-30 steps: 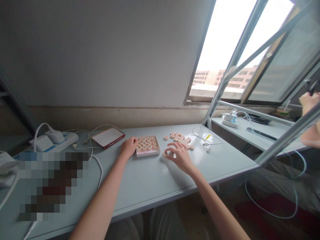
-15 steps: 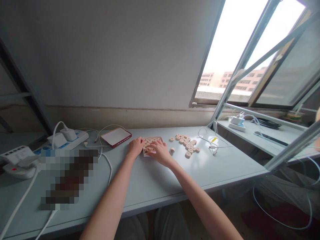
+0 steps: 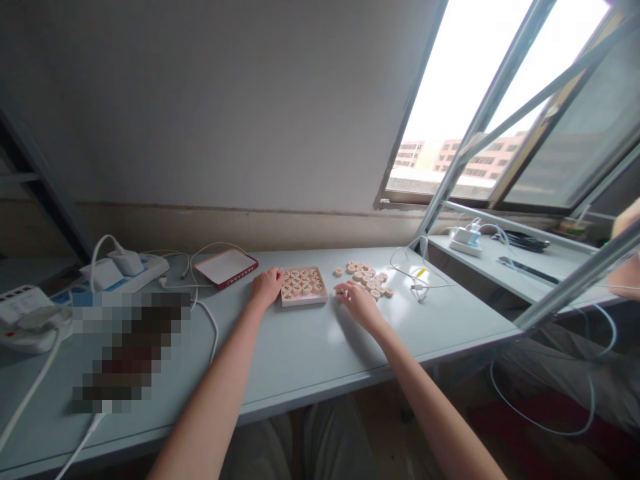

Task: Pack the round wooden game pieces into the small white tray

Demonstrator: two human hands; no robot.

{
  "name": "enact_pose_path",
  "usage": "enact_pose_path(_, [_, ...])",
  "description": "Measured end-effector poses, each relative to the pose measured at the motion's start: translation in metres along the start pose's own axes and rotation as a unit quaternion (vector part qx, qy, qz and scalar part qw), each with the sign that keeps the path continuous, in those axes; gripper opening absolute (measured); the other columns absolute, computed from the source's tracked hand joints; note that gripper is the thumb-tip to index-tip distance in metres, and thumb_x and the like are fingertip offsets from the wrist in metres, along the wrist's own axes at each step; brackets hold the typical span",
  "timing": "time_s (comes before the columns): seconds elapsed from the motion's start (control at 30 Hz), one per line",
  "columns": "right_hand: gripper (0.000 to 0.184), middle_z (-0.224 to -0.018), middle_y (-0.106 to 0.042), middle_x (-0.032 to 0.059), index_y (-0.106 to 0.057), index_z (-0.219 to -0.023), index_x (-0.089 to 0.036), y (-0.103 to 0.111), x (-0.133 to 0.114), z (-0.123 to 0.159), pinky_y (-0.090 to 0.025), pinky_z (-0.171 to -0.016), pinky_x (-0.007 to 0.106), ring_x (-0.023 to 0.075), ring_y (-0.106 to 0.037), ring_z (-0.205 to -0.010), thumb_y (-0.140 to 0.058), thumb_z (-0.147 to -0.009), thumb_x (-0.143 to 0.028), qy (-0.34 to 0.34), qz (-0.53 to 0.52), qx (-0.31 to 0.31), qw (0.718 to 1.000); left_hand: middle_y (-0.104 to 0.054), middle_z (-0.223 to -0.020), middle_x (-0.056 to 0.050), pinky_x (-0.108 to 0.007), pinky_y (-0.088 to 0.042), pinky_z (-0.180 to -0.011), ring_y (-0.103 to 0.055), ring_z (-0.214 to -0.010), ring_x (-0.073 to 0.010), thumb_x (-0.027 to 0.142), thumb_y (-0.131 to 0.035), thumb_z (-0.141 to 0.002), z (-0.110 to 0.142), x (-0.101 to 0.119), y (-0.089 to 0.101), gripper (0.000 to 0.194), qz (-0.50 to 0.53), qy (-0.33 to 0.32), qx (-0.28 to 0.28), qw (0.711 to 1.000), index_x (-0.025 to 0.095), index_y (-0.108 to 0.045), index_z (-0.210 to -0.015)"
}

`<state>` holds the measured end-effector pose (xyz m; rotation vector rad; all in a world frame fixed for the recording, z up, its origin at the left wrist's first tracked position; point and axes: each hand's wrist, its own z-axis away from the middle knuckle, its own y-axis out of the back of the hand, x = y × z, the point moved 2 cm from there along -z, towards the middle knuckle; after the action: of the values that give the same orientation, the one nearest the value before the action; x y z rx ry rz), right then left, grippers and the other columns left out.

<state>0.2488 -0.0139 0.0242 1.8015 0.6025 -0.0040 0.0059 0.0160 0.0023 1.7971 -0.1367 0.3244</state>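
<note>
A shallow open box [image 3: 305,303] lies on the desk, with several round wooden Chinese chess pieces [image 3: 307,288] set in rows inside, marked characters facing up. My left hand [image 3: 267,285] is closed at the box's left wall, its fingers curled on the edge. Just right of the box, my right hand [image 3: 357,300] pinches a single Chinese chess piece [image 3: 341,292] at desk level; the fingers partly cover it. Beyond that hand, a loose group of Chinese chess pieces [image 3: 367,275] is spread on the desk, and one piece [image 3: 339,271] sits apart from them.
A red-sided box lid [image 3: 226,268] lies upturned behind my left hand. Power strips [image 3: 113,280] with chargers and white cables occupy the desk's left, beside a blurred-out object [image 3: 130,353]. A cable [image 3: 420,287] lies at right, near a metal post [image 3: 545,310]. Another person's arm [image 3: 627,260] shows far right.
My right hand has moved from over the box to the right, onto the lone piece beside it, uncovering the rows. My left hand stays at the box's left side. The view shifted slightly.
</note>
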Motion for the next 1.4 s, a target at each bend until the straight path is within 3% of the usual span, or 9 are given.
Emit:
enact_pose_path(0.13, [0.020, -0.081, -0.064, 0.0061, -0.064, -0.091, -0.016, -0.002, 0.008, -0.001, -0.042, -0.065, 0.026, 0.0172, -0.058, -0.073, -0.049, -0.079, -0.020, -0.029, -0.117, 0.011, 0.993, -0.065, -0.084, -0.008, -0.025, -0.037, -0.063, -0.059, -0.078, -0.0193, 0.037, -0.029, -0.086, 0.000, 0.000, 0.001, 0.034, -0.007, -0.001, -0.002, 1.000, 0.019, -0.058, -0.090])
enact_pose_path(0.23, [0.024, -0.079, -0.066, 0.0056, -0.062, -0.096, -0.016, -0.004, 0.006, -0.007, -0.045, -0.062, 0.026, 0.0160, -0.060, -0.068, -0.047, -0.080, -0.027, -0.043, -0.270, -0.015, 0.962, -0.066, -0.083, -0.007, -0.024, -0.037, -0.061, -0.060, -0.077, -0.0185, 0.036, -0.029, -0.086, -0.001, 0.001, 0.001, 0.034, -0.014, -0.002, -0.002, 1.000, 0.019, -0.058, -0.089])
enact_pose_path(0.33, [0.028, -0.080, -0.065, 0.0040, -0.058, -0.101, -0.017, -0.004, -0.008, -0.015, -0.045, -0.063, 0.026, 0.0151, -0.061, -0.069, -0.052, -0.077, -0.030, -0.006, -0.355, -0.018, 0.935, -0.066, -0.083, -0.007, -0.024, -0.037, -0.062, -0.060, -0.077, -0.0182, 0.037, -0.029, -0.086, -0.002, 0.000, -0.001, 0.033, -0.021, -0.004, -0.001, 1.000, 0.020, -0.057, -0.090])
enact_pose_path(0.53, [0.011, -0.077, -0.066, -0.0016, -0.061, -0.076, -0.022, -0.013, -0.048, -0.025, -0.032, -0.076, 0.031, 0.0155, -0.057, -0.075, -0.061, -0.072, -0.033, 0.028, -0.191, 0.005, 0.981, -0.065, -0.083, -0.008, -0.025, -0.037, -0.061, -0.060, -0.076, -0.0187, 0.039, -0.027, -0.087, -0.002, -0.001, -0.004, 0.036, -0.036, -0.015, 0.011, 0.999, 0.019, -0.057, -0.091])
enact_pose_path(0.73, [0.015, -0.078, -0.064, -0.0017, -0.063, -0.073, -0.025, -0.033, -0.061, -0.029, -0.027, -0.071, 0.029, 0.0176, -0.053, -0.082, -0.060, -0.074, -0.039, 0.012, -0.101, -0.004, 0.995, -0.065, -0.083, -0.008, -0.025, -0.036, -0.060, -0.060, -0.076, -0.0187, 0.037, -0.028, -0.087, -0.002, -0.001, -0.003, 0.034, -0.031, -0.014, 0.004, 0.999, 0.020, -0.057, -0.090])
enact_pose_path(0.87, [0.016, -0.093, -0.060, 0.0004, -0.065, -0.082, -0.029, -0.034, -0.062, -0.027, -0.026, -0.072, 0.029, 0.0193, -0.048, -0.089, -0.057, -0.076, -0.042, 0.021, -0.042, 0.024, 0.999, -0.065, -0.082, -0.008, -0.025, -0.036, -0.060, -0.060, -0.076, -0.0189, 0.037, -0.028, -0.087, -0.002, 0.000, -0.003, 0.033, -0.027, -0.015, 0.006, 0.999, 0.019, -0.056, -0.090])
enact_pose_path(0.97, [0.022, -0.092, -0.060, 0.0015, -0.063, -0.088, -0.027, -0.031, -0.061, -0.024, -0.026, -0.072, 0.030, 0.0180, -0.049, -0.086, -0.051, -0.080, -0.043, 0.025, -0.024, 0.024, 0.999, -0.065, -0.082, -0.008, -0.025, -0.036, -0.060, -0.060, -0.077, -0.0187, 0.037, -0.028, -0.087, -0.001, 0.000, -0.002, 0.034, -0.027, -0.011, 0.003, 1.000, 0.019, -0.056, -0.090])
enact_pose_path(1.17, [0.028, -0.084, -0.059, 0.0039, -0.061, -0.074, -0.022, -0.027, -0.063, -0.019, -0.026, -0.070, 0.032, 0.0191, -0.047, -0.081, -0.043, -0.085, -0.040, 0.035, 0.032, 0.040, 0.998, -0.065, -0.083, -0.008, -0.025, -0.037, -0.061, -0.060, -0.077, -0.0194, 0.036, -0.029, -0.086, 0.001, 0.003, 0.003, 0.033, -0.013, -0.002, -0.007, 1.000, 0.019, -0.057, -0.089])
enact_pose_path(1.4, [0.031, -0.086, -0.058, 0.0066, -0.060, -0.074, -0.020, -0.028, -0.071, -0.015, -0.025, -0.070, 0.033, 0.0197, -0.045, -0.081, -0.037, -0.088, -0.034, 0.086, 0.084, 0.055, 0.991, -0.065, -0.084, -0.009, -0.025, -0.037, -0.062, -0.060, -0.078, -0.0193, 0.036, -0.030, -0.086, 0.001, 0.002, 0.003, 0.032, -0.008, 0.000, -0.008, 1.000, 0.019, -0.057, -0.090])
